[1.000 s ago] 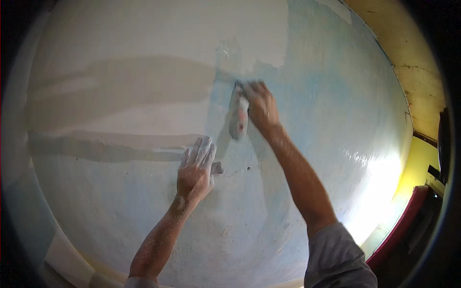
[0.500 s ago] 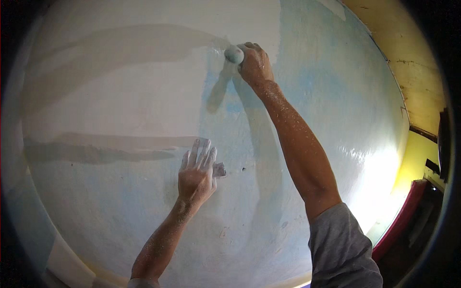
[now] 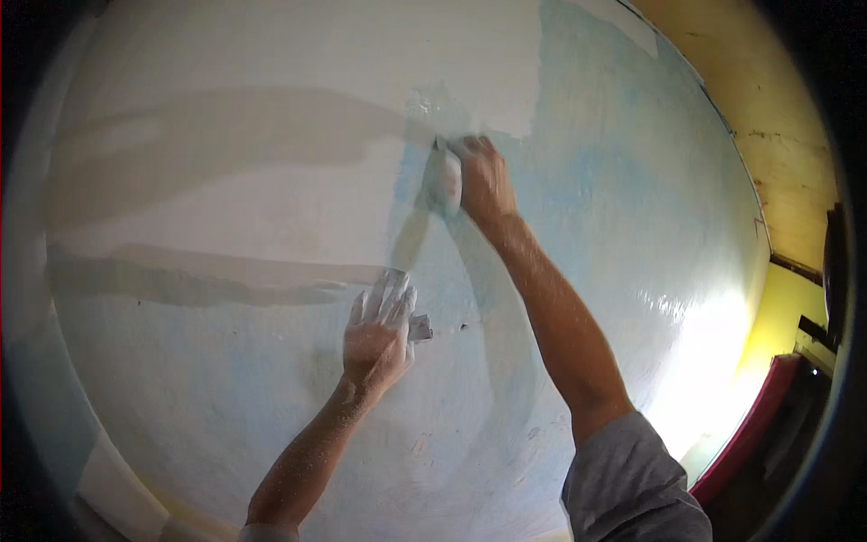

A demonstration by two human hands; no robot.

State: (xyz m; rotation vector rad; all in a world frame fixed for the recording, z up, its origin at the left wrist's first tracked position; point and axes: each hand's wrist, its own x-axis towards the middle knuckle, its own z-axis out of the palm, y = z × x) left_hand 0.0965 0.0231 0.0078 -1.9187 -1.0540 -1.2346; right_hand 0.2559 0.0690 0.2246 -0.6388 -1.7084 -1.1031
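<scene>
My right hand point(image 3: 483, 176) grips a pale, slightly blurred trowel-like tool point(image 3: 447, 181) against the upper middle of the wall, where white coating meets mottled pale blue paint. Lower and to the left, my left hand point(image 3: 379, 330) has powder-whitened fingers stretched upward along the wall over a small grey block point(image 3: 420, 327), which pokes out beside its thumb; the rest of that object is hidden under the hand.
The coated wall point(image 3: 235, 54) fills most of the view. Along the right are a yellowed ceiling or panel point(image 3: 759, 108), a red-edged opening point(image 3: 750, 420) and dark fittings point(image 3: 834, 262). Bright glare lies on the lower right of the wall.
My right hand went up with the tool, then came partway down, ending higher than a second ago. My left hand has shifted slightly right with the grey block.
</scene>
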